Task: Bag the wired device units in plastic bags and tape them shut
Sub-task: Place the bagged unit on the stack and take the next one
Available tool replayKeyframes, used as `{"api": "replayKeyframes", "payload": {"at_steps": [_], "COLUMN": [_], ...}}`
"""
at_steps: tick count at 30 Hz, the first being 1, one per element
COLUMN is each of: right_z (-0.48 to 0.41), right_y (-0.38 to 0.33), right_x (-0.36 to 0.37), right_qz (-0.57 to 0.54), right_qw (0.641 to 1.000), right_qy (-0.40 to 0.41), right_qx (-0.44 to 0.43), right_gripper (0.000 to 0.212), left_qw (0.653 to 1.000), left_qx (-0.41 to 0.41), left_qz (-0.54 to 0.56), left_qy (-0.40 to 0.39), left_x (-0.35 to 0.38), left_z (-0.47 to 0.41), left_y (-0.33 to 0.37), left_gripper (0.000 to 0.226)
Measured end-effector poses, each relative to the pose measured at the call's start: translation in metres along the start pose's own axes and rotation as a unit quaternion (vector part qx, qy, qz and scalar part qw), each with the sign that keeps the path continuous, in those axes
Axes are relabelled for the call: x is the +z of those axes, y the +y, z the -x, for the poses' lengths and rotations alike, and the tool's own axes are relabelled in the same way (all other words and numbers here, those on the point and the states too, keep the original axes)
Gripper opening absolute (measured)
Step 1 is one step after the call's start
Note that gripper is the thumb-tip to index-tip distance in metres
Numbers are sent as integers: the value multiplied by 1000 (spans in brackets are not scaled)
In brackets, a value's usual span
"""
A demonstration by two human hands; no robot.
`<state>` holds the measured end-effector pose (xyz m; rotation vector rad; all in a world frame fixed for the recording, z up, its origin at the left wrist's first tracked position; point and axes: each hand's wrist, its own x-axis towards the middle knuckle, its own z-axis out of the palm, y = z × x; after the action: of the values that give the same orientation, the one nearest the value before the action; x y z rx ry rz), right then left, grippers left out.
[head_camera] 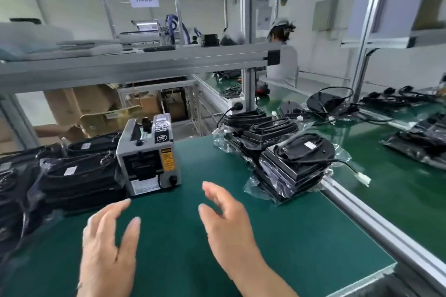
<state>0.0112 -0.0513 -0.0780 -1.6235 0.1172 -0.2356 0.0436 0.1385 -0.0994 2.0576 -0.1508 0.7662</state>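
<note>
One head-worn, wide-angle view, looking forward and down over the green desk [277, 248].

The camera sits close above the desk's near edge, so the left hand [108, 246] and right hand [226, 224] come in large from the bottom of the frame. It faces the tape dispenser [149, 154] near the desk's far edge. The conveyor [398, 188] runs away along the right side, a frame rail [135, 65] crosses at eye height, and the far workshop is small and blurred.
</note>
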Motion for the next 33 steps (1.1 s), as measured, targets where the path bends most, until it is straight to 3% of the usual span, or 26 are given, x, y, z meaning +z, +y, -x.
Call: {"api": "replayKeyframes", "payload": {"at_steps": [4,10,15,21,26,29,33], "right_z": [-15,-68,-109,-126,-122,-113,-98], "right_y": [-20,-29,-14,4,2,-8,-25], "right_x": [-85,-199,-250,-254,-249,-244,-230], "right_qz": [19,140,199,260,278,297,234], "right_qw": [981,922,914,924,917,909,922], "right_qy": [174,354,351,253,261,275,309], "right_qx": [-77,-66,46,121,117,101,-6], "right_gripper": [44,71,92,65,42,29,43], "left_qw": [982,941,920,908,905,874,826], "left_qx": [-60,-94,-174,-201,-203,-260,-308], "left_qz": [78,133,130,140,133,201,314], "left_qy": [-161,-295,-326,-341,-348,-358,-352], "left_x": [86,190,238,261,259,254,242], "left_z": [-10,-23,-30,-27,-27,-29,-30], "left_y": [63,135,170,174,166,165,161], "left_gripper": [31,59,84,84,82,78,57]}}
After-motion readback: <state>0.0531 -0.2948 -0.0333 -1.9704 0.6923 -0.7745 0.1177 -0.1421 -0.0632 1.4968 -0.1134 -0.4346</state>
